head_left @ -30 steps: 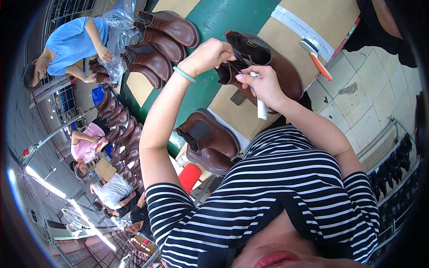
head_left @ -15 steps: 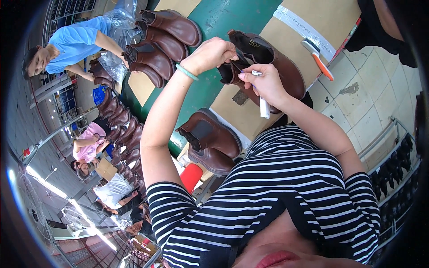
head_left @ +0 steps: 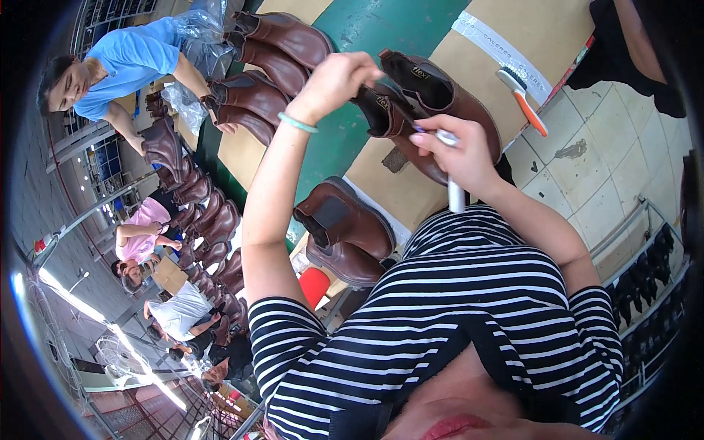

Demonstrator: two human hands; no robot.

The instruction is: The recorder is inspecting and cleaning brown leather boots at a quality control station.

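Observation:
Two brown ankle boots stand before me on the work table: a far boot (head_left: 469, 110) and a near boot (head_left: 407, 147), with dark elastic at their openings. At the near boot's upper rim is my left hand (head_left: 341, 84), closed with fingertips pinched; what they hold, if anything, cannot be made out. My right hand (head_left: 463, 152) hovers over the near boot's front, closed on a slim white marker pen (head_left: 456, 196). One end of the pen shows below my palm, and its other end points toward the boot's opening.
A brush with an orange handle (head_left: 531, 114) lies on cardboard (head_left: 561, 37) at the right. Another pair of brown boots (head_left: 348, 227) sits nearer me. More boots (head_left: 282, 51) stand at upper left. Across the table, a person in blue (head_left: 132, 62) handles a boot (head_left: 163, 150).
My left hand has moved up and left, a little off the boot's opening. My right hand has shifted right and down with the pen. The person in blue has raised a boot into view.

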